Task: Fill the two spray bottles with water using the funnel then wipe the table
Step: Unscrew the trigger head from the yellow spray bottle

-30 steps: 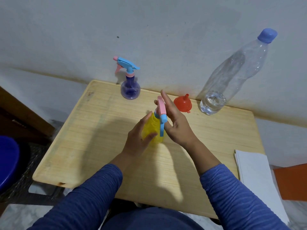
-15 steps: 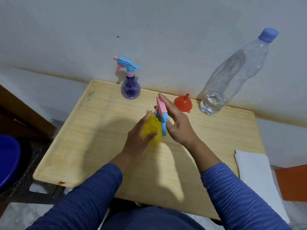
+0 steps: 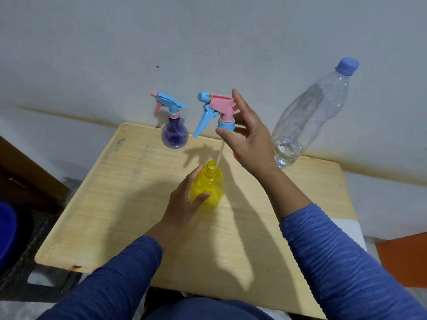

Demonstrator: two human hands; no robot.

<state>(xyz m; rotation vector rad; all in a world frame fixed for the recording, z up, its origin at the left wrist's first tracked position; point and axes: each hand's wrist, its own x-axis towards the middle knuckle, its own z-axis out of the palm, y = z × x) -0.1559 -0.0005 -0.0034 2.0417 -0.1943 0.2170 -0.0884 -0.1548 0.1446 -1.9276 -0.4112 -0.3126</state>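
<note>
While left hand (image 3: 184,204) gripped yellow bottle (image 3: 208,188) mid-surface (image 3: 115,204), right hand (image 3: 248,137) pinched trigger head (image 3: 218,109) aloft, tube tip inside neck.

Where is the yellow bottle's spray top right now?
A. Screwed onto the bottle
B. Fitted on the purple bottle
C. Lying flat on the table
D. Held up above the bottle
D: the right hand holds the spray top above the yellow bottle, its tube end in the open neck.

No legible text or labels anywhere.
</note>
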